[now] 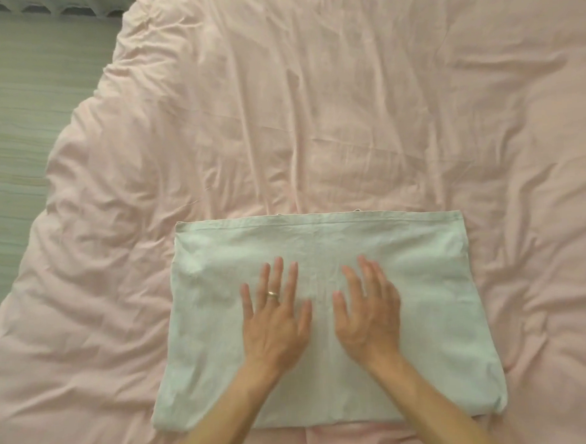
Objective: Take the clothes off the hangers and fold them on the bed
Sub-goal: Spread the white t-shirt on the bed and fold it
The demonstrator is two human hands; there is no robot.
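Observation:
A pale mint-green garment [433, 303] lies folded into a wide rectangle on the pink duvet [314, 120], near the bed's front edge. Its hemmed edge faces away from me. My left hand [275, 316], wearing a ring, lies flat on the cloth left of its centre seam, fingers straight and spread. My right hand [367, 312] is flat beside it on the right of the seam, fingers straight, slightly blurred. Neither hand grips the fabric. No hanger is in view.
The wrinkled pink duvet covers most of the bed. A grey-green striped sheet [21, 116] shows along the left side, with a scalloped edge at the top left corner.

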